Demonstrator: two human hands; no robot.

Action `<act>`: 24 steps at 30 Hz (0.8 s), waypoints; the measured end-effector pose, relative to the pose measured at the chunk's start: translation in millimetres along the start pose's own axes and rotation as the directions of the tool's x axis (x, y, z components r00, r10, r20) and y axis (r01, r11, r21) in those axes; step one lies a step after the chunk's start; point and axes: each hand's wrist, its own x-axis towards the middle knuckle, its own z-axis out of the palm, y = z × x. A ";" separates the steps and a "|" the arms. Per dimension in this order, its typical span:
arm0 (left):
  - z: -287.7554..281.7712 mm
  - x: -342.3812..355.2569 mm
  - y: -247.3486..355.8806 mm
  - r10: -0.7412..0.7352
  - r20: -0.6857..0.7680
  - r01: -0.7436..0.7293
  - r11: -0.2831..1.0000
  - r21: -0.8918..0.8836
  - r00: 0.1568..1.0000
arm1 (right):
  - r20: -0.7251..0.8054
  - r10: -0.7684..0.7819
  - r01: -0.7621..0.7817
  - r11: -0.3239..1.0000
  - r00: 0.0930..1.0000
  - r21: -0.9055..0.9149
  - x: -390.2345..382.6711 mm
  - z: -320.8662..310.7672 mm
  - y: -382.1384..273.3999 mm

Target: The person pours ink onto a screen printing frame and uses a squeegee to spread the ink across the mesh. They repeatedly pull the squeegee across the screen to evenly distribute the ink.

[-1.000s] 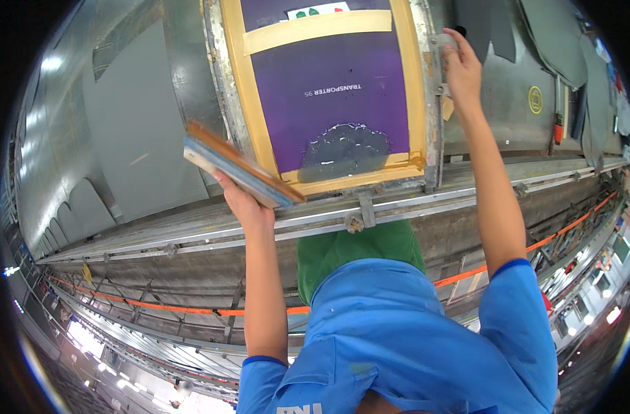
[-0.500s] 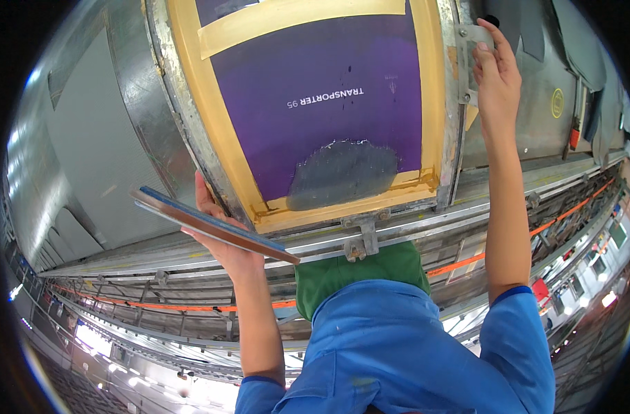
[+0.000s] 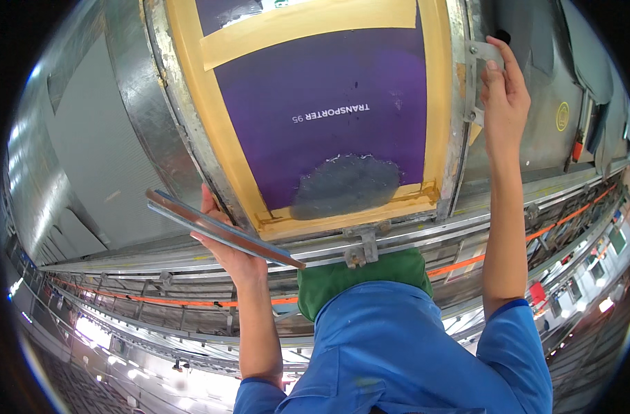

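My left hand point(image 3: 233, 254) is closed around a long flat squeegee point(image 3: 211, 224) with a brown face and blue-grey edges. The squeegee slants beside the near left corner of a printing screen frame point(image 3: 180, 103), and my fingertips are close to the frame's side. At the frame's right side, my right hand point(image 3: 506, 100) has its fingers curled round a pale metal bracket point(image 3: 472, 86). Inside the frame is a purple panel point(image 3: 322, 76) with white lettering, bordered by yellow tape point(image 3: 242, 159). A dark grey pool of ink point(image 3: 349, 186) lies at its near end.
A metal clamp point(image 3: 362, 248) sits at the frame's near edge, close to my green-covered waist point(image 3: 363, 272). Metal rails point(image 3: 308, 259) run across in front of me. Grey sheets lie left point(image 3: 94, 131) of the frame. An orange strip point(image 3: 460, 265) runs along the racks below.
The view has shifted a little, so the frame appears slightly lower. The squeegee has rolled slightly in my left hand, while my right hand stays on the bracket.
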 end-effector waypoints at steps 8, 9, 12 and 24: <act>-1.6 5.1 -2.8 -0.029 -0.060 0.030 0.999 0.018 0.998 | 0.005 -0.010 0.010 1.000 1.000 0.006 -1.7 1.1 -0.5; -2.6 5.2 -3.5 -0.050 -0.094 0.053 0.998 0.028 0.994 | 0.006 -0.001 0.001 1.000 1.000 0.025 -1.8 1.0 -0.6; -7.7 5.1 -5.7 0.004 -0.018 -0.003 0.998 0.056 1.000 | -0.012 -0.016 0.015 0.999 1.000 -0.039 -1.7 0.2 0.3; -9.1 -1.1 5.4 -0.054 0.017 0.056 0.988 -0.144 0.998 | 0.183 0.066 -0.106 0.970 0.981 0.218 25.1 -7.8 16.1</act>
